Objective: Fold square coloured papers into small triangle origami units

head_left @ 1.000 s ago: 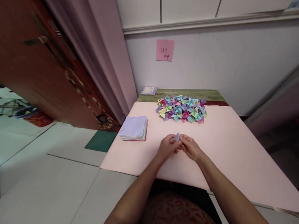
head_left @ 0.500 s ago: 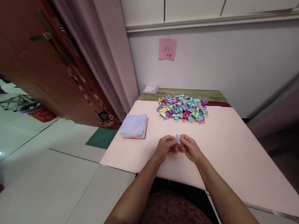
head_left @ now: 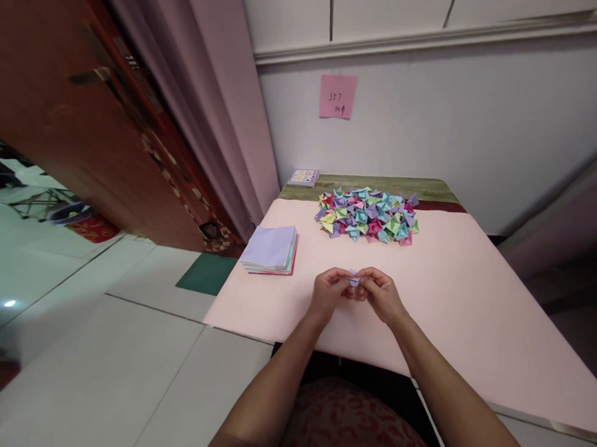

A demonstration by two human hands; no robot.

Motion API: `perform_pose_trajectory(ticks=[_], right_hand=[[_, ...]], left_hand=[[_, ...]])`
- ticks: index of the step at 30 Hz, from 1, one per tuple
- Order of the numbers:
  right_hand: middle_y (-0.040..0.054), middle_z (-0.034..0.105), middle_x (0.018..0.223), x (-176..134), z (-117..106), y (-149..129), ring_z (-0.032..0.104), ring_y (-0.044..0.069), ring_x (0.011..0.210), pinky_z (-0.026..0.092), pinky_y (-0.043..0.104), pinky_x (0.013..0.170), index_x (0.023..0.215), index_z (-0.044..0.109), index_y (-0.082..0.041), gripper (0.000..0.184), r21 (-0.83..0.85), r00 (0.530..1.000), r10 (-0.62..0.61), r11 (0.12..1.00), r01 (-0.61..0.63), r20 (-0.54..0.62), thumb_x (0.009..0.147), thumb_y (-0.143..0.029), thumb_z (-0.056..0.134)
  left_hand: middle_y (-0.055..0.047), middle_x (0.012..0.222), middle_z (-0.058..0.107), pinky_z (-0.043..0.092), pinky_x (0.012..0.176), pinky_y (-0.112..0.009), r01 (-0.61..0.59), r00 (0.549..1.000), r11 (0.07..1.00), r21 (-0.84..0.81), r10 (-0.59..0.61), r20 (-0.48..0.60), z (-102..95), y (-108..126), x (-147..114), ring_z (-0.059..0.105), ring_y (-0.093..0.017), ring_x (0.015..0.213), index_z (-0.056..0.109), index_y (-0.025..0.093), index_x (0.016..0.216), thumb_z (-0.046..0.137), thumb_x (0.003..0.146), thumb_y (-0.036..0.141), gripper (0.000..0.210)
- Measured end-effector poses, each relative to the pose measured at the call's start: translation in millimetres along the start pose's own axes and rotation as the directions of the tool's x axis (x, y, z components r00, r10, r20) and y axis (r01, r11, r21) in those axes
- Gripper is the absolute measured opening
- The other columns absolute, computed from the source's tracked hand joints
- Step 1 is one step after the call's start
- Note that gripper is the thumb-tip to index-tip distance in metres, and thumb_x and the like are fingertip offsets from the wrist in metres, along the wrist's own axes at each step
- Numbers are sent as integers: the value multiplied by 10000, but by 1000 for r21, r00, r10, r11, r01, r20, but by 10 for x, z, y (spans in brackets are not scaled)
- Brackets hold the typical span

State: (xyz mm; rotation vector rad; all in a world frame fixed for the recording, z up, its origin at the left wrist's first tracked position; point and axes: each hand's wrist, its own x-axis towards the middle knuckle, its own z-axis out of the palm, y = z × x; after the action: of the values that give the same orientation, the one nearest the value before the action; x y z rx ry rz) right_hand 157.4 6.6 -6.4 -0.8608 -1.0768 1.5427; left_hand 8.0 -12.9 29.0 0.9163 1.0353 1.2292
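Observation:
A small folded piece of lilac origami paper (head_left: 354, 281) is pinched between both hands above the near part of the table. My left hand (head_left: 331, 290) grips its left side with thumb and fingers. On the other side, my right hand (head_left: 379, 291) pinches the right edge; the fingertips partly cover the paper. Beyond the hands lies a pile of small folded paper pieces (head_left: 368, 216) in blue, green, pink, yellow and purple. To the left sits a stack of square paper sheets (head_left: 270, 248), lilac on top.
Pale pink covering lies over the table (head_left: 457, 295). At its back left corner is a small printed packet (head_left: 304, 177). A pink note (head_left: 338, 96) with handwriting hangs on the wall. Left of the table are a purple curtain (head_left: 227, 107) and a brown door (head_left: 99, 140).
The folded lilac paper has turned or been pressed between my fingers, so less of its pointed top shows. Both hands have drawn slightly closer around it. The view has shifted a little.

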Motion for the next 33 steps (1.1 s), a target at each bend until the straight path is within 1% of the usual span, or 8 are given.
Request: perform_pose_trajectory(ticks=[6,10,12,15,17,20,23,33], right_hand=[[8,644,627,6,-8,31,593,151,566,514,314,601,830,666,-200,266,-60,999,2,998,-4,-41,748,-439,746],[-2,654,682,14,4,72,589,133,605,512,293,623,963,684,-210,334,-69,1000,-6,998,5,-15,706,-392,796],[10,672,724,17,7,104,594,140,626,516,299,631,1035,695,-213,384,-142,999,-31,989,26,-34,709,-396,787],[44,707,805,12,14,137,623,172,688,530,330,684,1038,726,-218,357,-314,985,-127,945,86,-114,739,-410,755],[59,716,838,0,25,127,632,190,709,532,341,695,987,746,-227,300,-411,966,-201,904,120,-160,759,-422,734],[61,710,816,-18,48,65,613,191,671,514,332,645,886,757,-241,226,-554,943,-291,817,159,-159,783,-436,708],[60,712,831,-22,59,17,611,191,671,502,324,635,830,750,-248,204,-612,944,-304,773,168,-125,793,-440,693],[20,664,650,2,-24,88,572,174,590,445,284,556,796,715,-225,201,-430,993,-91,901,51,-72,779,-424,687]], left_hand=[[-2,593,641,503,581,-257,-65,997,993,94,68,-29,18,-27,16,594,-117,538,656,136,755,743,695,331,222],[-24,725,688,512,619,-265,-146,986,958,246,161,-41,-31,-58,26,620,-134,624,681,152,848,727,708,250,177],[-48,851,712,527,702,-298,-225,963,877,424,266,-39,-48,-59,15,644,-161,729,695,173,909,679,749,210,165],[-74,922,705,505,805,-350,-309,915,638,705,402,38,-46,-53,-14,638,-202,834,697,194,967,600,822,182,175],[-84,908,693,488,821,-360,-324,899,502,802,426,97,-38,-49,-28,627,-215,849,688,195,968,548,869,190,171],[-78,882,665,468,815,-337,-348,886,422,837,439,147,-41,-38,-19,608,-209,863,669,195,909,499,901,190,171],[-57,838,636,448,774,-306,-373,888,467,801,431,162,-67,-26,23,588,-192,835,646,192,824,510,885,184,149],[7,638,602,390,581,-234,-192,980,805,562,184,72,-115,-84,92,517,-126,595,621,178,715,575,817,298,164]])
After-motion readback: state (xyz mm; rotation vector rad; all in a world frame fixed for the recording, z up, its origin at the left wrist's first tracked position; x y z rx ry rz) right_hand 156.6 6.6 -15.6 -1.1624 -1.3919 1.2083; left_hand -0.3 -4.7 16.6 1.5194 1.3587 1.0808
